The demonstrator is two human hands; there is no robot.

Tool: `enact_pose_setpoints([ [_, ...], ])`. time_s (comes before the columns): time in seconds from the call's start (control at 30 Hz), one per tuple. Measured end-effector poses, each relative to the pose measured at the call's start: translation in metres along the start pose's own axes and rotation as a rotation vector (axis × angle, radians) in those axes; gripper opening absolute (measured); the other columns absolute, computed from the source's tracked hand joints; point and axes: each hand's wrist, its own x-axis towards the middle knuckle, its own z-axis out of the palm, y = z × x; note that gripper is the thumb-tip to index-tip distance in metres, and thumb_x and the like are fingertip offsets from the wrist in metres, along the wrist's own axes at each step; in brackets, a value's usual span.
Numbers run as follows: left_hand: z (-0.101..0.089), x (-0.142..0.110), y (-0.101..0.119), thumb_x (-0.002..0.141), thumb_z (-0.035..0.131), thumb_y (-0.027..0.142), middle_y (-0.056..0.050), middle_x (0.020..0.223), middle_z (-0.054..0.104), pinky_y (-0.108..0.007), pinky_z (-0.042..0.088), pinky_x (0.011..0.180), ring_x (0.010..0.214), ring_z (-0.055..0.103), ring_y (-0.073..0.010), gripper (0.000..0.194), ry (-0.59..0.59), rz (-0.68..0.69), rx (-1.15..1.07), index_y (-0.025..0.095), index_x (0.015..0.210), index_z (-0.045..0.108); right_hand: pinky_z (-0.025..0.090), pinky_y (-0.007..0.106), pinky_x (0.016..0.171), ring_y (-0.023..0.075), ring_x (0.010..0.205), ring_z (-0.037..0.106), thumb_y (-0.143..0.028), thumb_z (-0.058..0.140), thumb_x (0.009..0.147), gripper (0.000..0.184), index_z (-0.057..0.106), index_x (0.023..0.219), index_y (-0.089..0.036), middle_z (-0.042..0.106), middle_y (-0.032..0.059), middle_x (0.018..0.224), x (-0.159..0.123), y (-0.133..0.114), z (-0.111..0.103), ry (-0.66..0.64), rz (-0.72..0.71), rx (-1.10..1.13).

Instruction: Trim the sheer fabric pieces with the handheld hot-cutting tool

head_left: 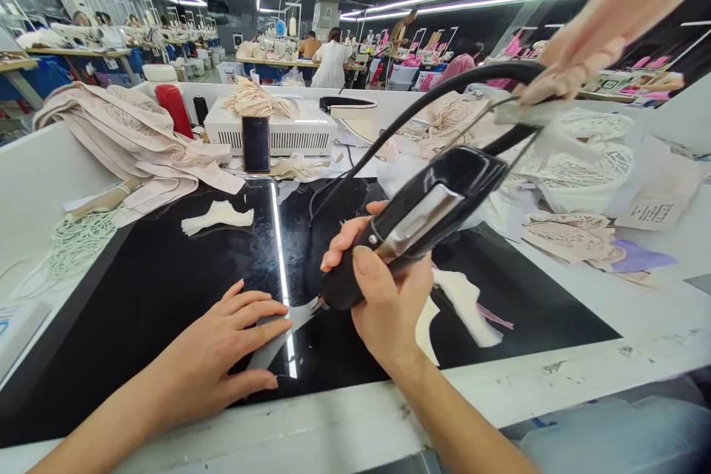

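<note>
My right hand is wrapped round a black corded hand tool with a silver lever along its side. The tool slants down to the left, and its small metal tip meets the end of a thin grey strip of material. Flat on that strip lies my left hand, fingers stretched out and pressing it to the glossy black board. Part of the strip is hidden under this hand. Cream fabric pieces lie just right of my right hand, and another cream piece is farther back left.
A thick black cable arcs behind the tool, which hangs from a twisted cloth strap. At the back stand a phone and a white vented box. Beige fabric is piled left, lace pieces right. People work farther off.
</note>
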Motion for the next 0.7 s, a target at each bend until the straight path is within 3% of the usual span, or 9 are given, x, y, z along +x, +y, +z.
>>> enact_pose_setpoints([
  [0.43,0.000,-0.001,-0.001,0.095,0.063,0.045,-0.002,0.147,0.056,-0.064,0.024,0.120,0.137,0.049,-0.0292,0.054,0.036,0.022,0.009,0.039,0.146,0.047,0.054,0.026,0.060,0.0107,0.064,0.062,-0.025,0.071,0.088,0.029,0.054,0.112,-0.027,0.064,-0.0052,0.085,0.000,0.007,-0.009,-0.006,-0.047,-0.033],
  [0.53,0.003,-0.001,-0.005,0.098,0.058,0.041,-0.002,0.149,0.054,-0.059,0.030,0.120,0.138,0.048,-0.0276,0.048,0.143,-0.016,-0.002,0.037,0.145,0.049,0.055,0.026,0.060,0.0110,0.064,0.062,-0.028,0.072,0.088,0.030,0.055,0.112,-0.028,0.064,-0.0052,0.084,0.000,0.007,-0.010,-0.011,-0.033,-0.036],
  [0.63,0.008,0.002,-0.010,0.102,0.050,0.036,-0.005,0.148,0.054,-0.051,0.041,0.115,0.137,0.049,-0.0267,0.037,0.312,-0.139,-0.011,0.030,0.138,0.057,0.055,0.026,0.061,0.0111,0.065,0.061,-0.033,0.075,0.086,0.032,0.055,0.111,-0.028,0.065,-0.0047,0.085,0.000,0.005,-0.012,-0.015,-0.018,-0.066],
  [0.7,0.012,0.005,-0.012,0.101,0.050,0.036,-0.007,0.145,0.056,-0.050,0.045,0.113,0.135,0.051,-0.0273,0.034,0.361,-0.192,-0.005,0.027,0.132,0.060,0.055,0.026,0.063,0.0117,0.067,0.061,-0.036,0.076,0.085,0.032,0.055,0.108,-0.028,0.065,-0.0043,0.085,0.002,0.002,-0.013,-0.040,-0.032,-0.108],
])
